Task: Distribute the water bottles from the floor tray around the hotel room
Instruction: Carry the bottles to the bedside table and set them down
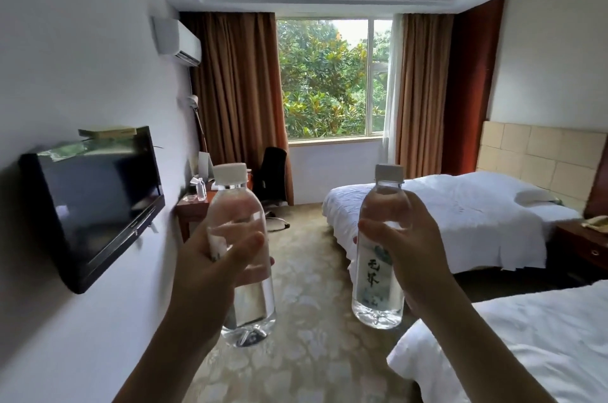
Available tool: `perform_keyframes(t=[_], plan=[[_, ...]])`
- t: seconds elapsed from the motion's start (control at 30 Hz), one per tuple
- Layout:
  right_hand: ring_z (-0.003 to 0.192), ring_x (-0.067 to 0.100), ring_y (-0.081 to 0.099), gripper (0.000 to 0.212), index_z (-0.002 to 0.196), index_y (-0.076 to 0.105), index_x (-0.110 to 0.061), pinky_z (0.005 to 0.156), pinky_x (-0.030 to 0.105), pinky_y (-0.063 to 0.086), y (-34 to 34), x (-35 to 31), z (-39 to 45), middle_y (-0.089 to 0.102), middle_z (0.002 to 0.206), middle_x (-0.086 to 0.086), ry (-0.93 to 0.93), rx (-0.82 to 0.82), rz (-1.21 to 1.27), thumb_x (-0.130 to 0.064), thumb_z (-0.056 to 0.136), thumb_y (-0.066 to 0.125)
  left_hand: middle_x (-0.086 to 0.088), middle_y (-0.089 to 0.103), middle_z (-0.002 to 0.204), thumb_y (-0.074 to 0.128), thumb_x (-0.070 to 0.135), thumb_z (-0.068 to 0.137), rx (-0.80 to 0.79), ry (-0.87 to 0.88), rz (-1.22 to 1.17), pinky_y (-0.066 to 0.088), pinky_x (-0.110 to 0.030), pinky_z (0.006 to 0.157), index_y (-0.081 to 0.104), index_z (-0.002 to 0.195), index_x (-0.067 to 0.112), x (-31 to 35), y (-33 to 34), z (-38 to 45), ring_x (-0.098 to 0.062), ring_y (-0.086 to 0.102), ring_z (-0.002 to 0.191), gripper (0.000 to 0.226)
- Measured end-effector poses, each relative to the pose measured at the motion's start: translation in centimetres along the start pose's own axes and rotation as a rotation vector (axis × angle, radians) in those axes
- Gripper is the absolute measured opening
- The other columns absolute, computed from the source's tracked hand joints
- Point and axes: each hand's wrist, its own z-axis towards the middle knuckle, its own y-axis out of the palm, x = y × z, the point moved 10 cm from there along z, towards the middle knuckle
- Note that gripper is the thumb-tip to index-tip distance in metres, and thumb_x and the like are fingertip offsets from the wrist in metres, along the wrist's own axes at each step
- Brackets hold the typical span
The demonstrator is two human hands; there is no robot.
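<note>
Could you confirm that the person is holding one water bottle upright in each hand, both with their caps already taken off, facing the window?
Not quite: the caps are on. In the head view, the left hand holds the left bottle and the right hand the right bottle, both upright and facing the window, each with its white cap in place.

Pretty standard hotel room: big window [330, 78] at 12 o'clock with green trees outside and brown curtains [235, 100] on both sides, daylight coming in. Wall-mounted TV [95, 202] at 9 o'clock, AC unit [177, 40] up around 11. Wooden desk [194, 208] and black office chair [273, 175] sit below the window's left side. Two white beds [437, 218] at 3 and 5 o'clock, nightstand [582, 248] between them, patterned beige carpet [302, 304].
</note>
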Motion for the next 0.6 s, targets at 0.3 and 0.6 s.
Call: perform_keyframes(t=[0.3,0.6], plan=[[0.09,0.004,0.068,0.032,0.097,0.06,-0.032,0.064,0.017,0.056,7.4,13.3,15.0,0.067,0.092,-0.014,0.044,-0.026,-0.015,-0.034,0.067,0.07,-0.021,0.069,0.09,0.077,0.033,0.059,0.025,0.004,0.01,0.056,-0.026,0.053,0.07,0.1,0.022,-10.8,-1.7,17.0,-0.025,0.072,0.066,0.042],[0.093,0.009,0.069,0.036,0.101,0.06,-0.025,0.077,0.031,0.061,10.9,22.4,31.9,0.067,0.091,-0.012,0.009,0.074,-0.083,-0.034,0.069,0.074,-0.002,0.072,0.077,0.081,0.017,0.066,-0.095,-0.004,-0.135,0.056,-0.026,0.052,0.069,0.093,0.025,-22.2,2.4,39.0,-0.019,0.071,0.063,0.031]])
